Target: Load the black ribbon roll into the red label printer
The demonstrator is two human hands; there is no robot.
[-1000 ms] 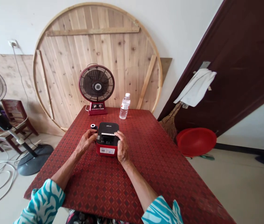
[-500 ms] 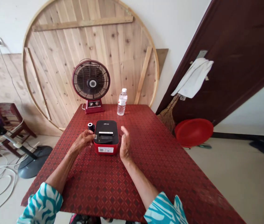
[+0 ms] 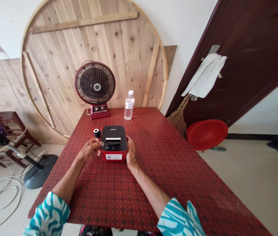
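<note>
Touching the red device again: right hand

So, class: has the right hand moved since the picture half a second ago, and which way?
Yes. Judged against the standing bottle, the right hand has shifted slightly left, closing the gap to the black-and-red box.

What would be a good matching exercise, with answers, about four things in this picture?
1. bottle
2. towel
3. right hand
4. table fan

A. at the right side of the black-topped red box
B. dark red, with a round grille
C. clear, with a white cap
D. hanging at the dark door

Pairs: 1-C, 2-D, 3-A, 4-B
</note>
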